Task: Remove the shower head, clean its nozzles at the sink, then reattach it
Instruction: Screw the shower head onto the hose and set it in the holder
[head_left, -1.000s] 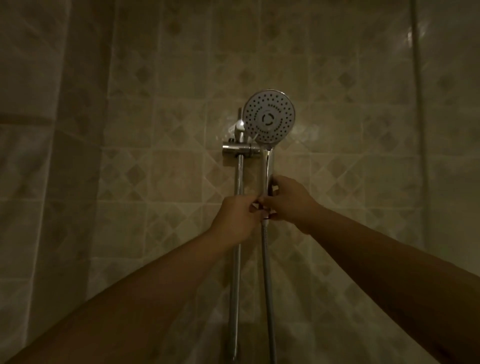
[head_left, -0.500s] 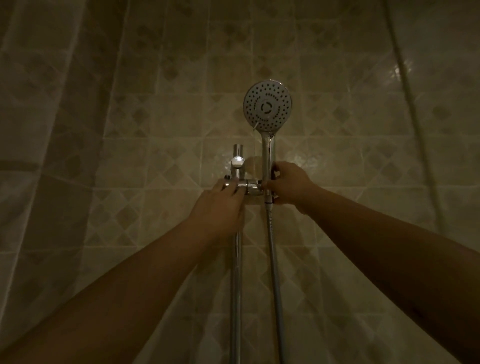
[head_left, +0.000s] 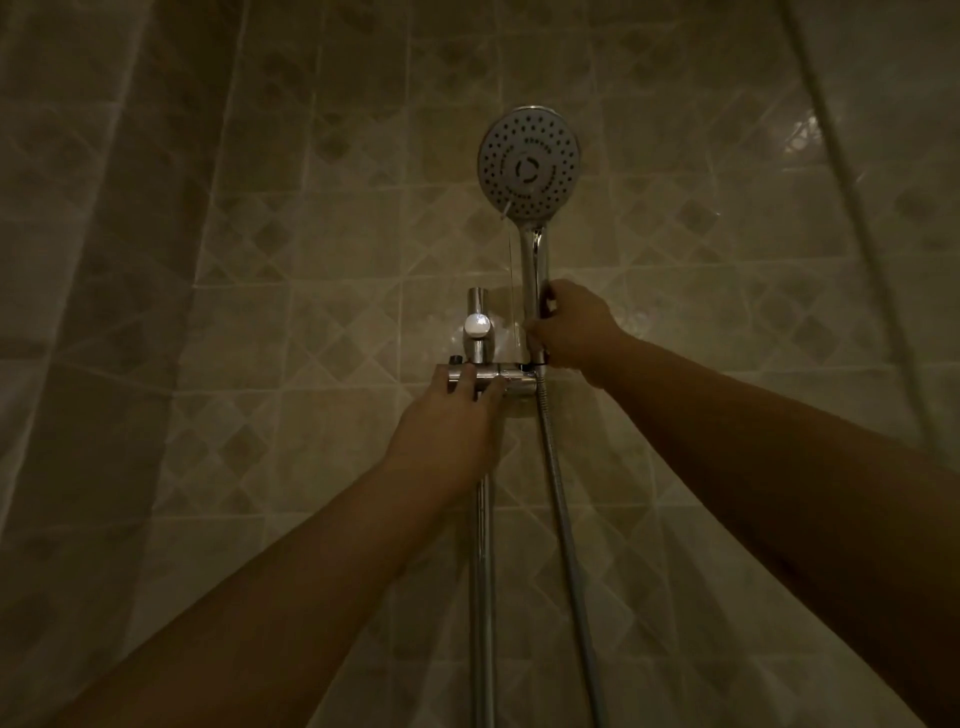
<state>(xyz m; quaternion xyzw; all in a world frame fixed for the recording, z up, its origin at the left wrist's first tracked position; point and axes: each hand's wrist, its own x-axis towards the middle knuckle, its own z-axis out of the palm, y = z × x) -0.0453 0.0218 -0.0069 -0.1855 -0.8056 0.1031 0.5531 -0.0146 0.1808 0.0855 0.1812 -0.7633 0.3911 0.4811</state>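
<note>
A round chrome shower head (head_left: 529, 162) with a dotted nozzle face stands upright above its chrome handle, facing me. My right hand (head_left: 574, 332) grips the lower handle just above the holder. A chrome holder bracket (head_left: 511, 383) sits on the vertical slide rail (head_left: 481, 597). My left hand (head_left: 451, 431) rests on the bracket from below, fingers laid over its front. The metal hose (head_left: 563, 535) hangs down from the handle's base. A thin thread of water drops from the head.
Beige tiled wall (head_left: 322, 322) with diamond patterns fills the view in dim light. A translucent shower curtain (head_left: 78, 260) hangs at the left. A thin pipe or rod (head_left: 852, 208) runs diagonally at the upper right.
Both hands moved from the hose joint up to the holder level. The shower head's handle now rises higher above the bracket, and my view has tilted upward and closer.
</note>
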